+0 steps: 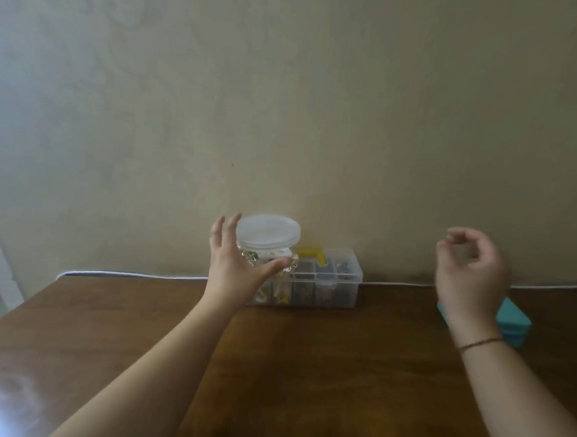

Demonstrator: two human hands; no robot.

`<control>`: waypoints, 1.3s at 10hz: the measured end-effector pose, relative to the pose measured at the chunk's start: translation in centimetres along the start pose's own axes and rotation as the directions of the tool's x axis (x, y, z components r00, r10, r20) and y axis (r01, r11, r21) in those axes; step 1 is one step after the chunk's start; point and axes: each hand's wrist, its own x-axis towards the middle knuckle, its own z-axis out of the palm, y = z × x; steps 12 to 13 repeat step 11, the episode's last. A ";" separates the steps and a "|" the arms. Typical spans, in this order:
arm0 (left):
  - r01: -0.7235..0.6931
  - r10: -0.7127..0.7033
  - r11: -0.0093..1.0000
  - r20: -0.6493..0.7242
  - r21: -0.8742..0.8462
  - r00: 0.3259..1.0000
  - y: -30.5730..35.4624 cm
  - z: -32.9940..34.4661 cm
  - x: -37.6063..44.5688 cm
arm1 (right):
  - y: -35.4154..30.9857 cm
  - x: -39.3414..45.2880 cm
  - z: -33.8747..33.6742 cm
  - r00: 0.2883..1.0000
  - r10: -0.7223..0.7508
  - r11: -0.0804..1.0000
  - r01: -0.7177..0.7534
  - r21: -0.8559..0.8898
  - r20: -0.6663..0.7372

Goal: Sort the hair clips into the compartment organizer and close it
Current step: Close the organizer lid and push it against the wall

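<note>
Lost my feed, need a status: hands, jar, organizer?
Left hand open around clear jar, grip not closed. Right hand raised, loosely curled, empty. Organizer at the wall behind jar. Teal box behind right wrist.

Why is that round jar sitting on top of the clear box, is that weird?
A little odd, yes. The round jar with a white lid seems perched on the left end of the compartment organizer, so it blocks that end. The left hand is spread beside it. Nothing looks spilled or broken on the table.
</note>
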 end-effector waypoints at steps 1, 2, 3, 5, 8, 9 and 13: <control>0.084 -0.084 0.996 0.010 0.005 0.996 -0.5 -0.3 -1.8 | 2.4 2.5 -4.0 0.902 0.320 0.770 -0.070 -0.634 0.290; 0.237 -0.237 0.971 0.021 -0.032 0.971 -1.4 -0.3 -4.5 | 4.9 1.4 -6.6 0.690 0.583 0.624 -0.041 -0.781 0.429; 0.378 -0.373 0.925 0.098 -0.029 0.923 -2.0 0.0 -6.9 | 5.9 -0.2 -7.1 0.748 0.496 0.728 -0.081 -0.681 0.442; 0.320 -0.348 0.924 0.115 0.208 0.930 -2.5 0.3 -8.8 | 3.6 -0.8 -5.5 0.907 0.303 0.834 -0.104 -0.541 0.293; 0.225 -0.283 0.925 0.158 0.307 0.946 -1.9 -0.1 -8.6 | -6.7 -3.9 6.7 0.907 -0.047 0.950 0.170 -0.261 0.419; 0.179 -0.250 0.926 0.187 0.332 0.950 -2.0 -0.2 -8.7 | -6.2 -6.1 8.8 0.891 -0.008 0.923 0.182 -0.339 0.454; 0.186 -0.226 0.950 0.139 0.250 0.964 -2.0 -0.4 -8.4 | -5.4 -8.1 8.3 0.833 -0.073 0.817 0.365 -0.447 0.548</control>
